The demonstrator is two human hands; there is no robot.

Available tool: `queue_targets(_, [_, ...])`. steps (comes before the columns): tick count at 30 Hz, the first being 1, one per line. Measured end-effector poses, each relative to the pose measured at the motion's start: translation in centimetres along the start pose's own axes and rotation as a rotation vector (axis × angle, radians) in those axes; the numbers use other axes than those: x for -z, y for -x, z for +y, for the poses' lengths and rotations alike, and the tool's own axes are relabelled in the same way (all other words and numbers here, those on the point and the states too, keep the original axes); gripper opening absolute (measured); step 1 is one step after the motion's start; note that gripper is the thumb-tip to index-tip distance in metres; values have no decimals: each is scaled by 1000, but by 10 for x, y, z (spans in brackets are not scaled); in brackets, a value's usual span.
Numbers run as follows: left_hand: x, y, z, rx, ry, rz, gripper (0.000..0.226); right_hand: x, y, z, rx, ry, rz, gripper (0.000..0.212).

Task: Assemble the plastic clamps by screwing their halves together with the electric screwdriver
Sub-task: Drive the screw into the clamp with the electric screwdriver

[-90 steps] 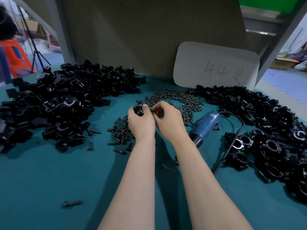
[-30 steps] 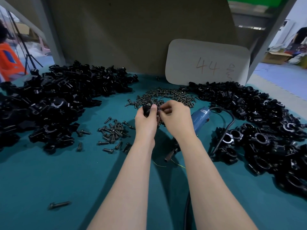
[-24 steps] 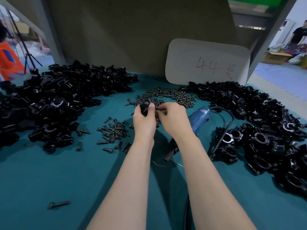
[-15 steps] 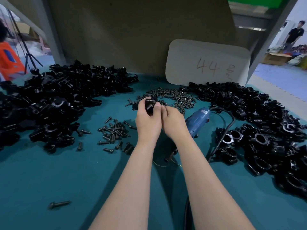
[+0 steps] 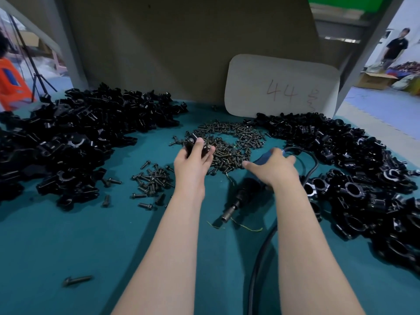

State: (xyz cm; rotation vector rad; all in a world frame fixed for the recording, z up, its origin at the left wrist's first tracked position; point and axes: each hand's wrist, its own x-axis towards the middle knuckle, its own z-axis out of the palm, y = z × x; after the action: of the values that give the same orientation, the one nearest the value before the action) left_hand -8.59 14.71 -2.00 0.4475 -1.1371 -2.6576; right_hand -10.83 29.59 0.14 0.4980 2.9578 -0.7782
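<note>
From the head camera, the left hand [image 5: 193, 163] is raised over the teal cloth-covered table [image 5: 91, 246], its fingers curled round a small black plastic clamp [image 5: 196, 145] at the near edge of the central pile of dark metal screws [image 5: 229, 142]. Whether the clamp's halves are squarely mated, or a screw already sits in its hole, cannot be told: the fingers hide the joint. The hands are well apart. The right hand [image 5: 272, 168] lies on the blue-bodied electric screwdriver [image 5: 244, 192], thumb splayed and fingers draped over the handle, with no closed grip visible. The tool rests on the cloth with its metal tip towards the person. The main risk, as I judge it, is the one-handed hold on the clamp: if the pinch loosens while the tool is lifted, the halves could slide out of line or an unstarted screw drop into the pile. A loose grab on the screwdriver could let it roll or swing tip-first toward the left forearm. Its thick black cable [image 5: 261, 258] loops beside the heap of assembled black clamps [image 5: 354, 185] on the right, so lifting could drag some along or snag. A thin yellowish thread [image 5: 246, 227] just beside the tip might catch in the bit.
</note>
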Motion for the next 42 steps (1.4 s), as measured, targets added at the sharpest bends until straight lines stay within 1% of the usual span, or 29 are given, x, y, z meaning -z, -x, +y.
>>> queue_targets(1, [0, 0, 0, 7, -5, 0, 10, -1, -1, 0, -8, -10, -10, 92])
queue_targets(2, [0, 0, 0, 11, -12, 5, 10, -2, -2, 0, -20, -22, -27, 94])
queue_targets(3, [1, -1, 0, 9, -24, 14, 15, -2, -3, 1, -30, -28, -41, 94])
queue_targets(5, [2, -2, 0, -1, -64, 39, 35, -4, -5, 4, -32, -65, -27, 88])
queue_targets(8, [4, -5, -1, -9, -117, 92, 54, -3, -9, 6, -36, -296, 6, 79])
queue_targets(11, [5, -7, -1, -19, -122, 140, 62, 7, -12, 8, -53, -659, -24, 66])
queue_targets(12, [6, -8, -1, -27, -119, 153, 63, 13, -11, 8, -60, -805, -52, 57])
queue_targets(15, [7, -9, -2, -34, -120, 158, 64, 30, -4, 6, -27, -1272, -152, 17])
queue_targets(16, [8, -9, -3, -32, -127, 153, 63, 34, -1, 5, -17, -1442, -190, 11])
queue_targets(18, [7, -9, -4, -33, -155, 149, 62, 38, 4, 2, -11, -1716, -234, 14])
queue_targets(20, [7, -9, -5, -51, -215, 157, 57, 37, 6, 2, -28, -1865, -228, 19])
queue_targets(21, [8, -10, -5, -65, -252, 165, 51, 36, 6, 2, -46, -1912, -218, 21])
queue_targets(22, [8, -9, -5, -80, -285, 172, 38, 35, 6, 2, -66, -1942, -195, 23])
queue_targets(24, [8, -8, -5, -102, -340, 199, 6, 32, 4, 2, -113, -1969, -113, 29])
queue_targets(25, [8, -7, -5, -114, -361, 213, 6, 30, 3, 1, -129, -1971, -68, 35])
queue_targets(26, [8, -8, -5, -117, -371, 221, 11, 28, 2, 0, -135, -1962, -28, 40])
queue_targets(29, [8, -9, -6, -126, -376, 230, 16, 23, -2, -3, -126, -1909, 54, 43])
queue_targets(30, [9, -9, -7, -134, -376, 237, 17, 22, -3, -4, -120, -1916, 61, 46])
queue_targets(33, [10, -10, -7, -143, -385, 252, 15, 17, -5, -5, -94, -1999, 16, 70])
queue_targets(34, [10, -11, -8, -145, -390, 257, 15, 17, -5, -5, -93, -2017, 1, 72])
queue_targets(38, [10, -11, -7, -142, -395, 260, 16, 18, -6, 1, -82, -2067, -57, 63])
queue_targets(42, [10, -11, -8, -131, -381, 257, 22, 19, -4, 7, -56, -2059, -88, 61])
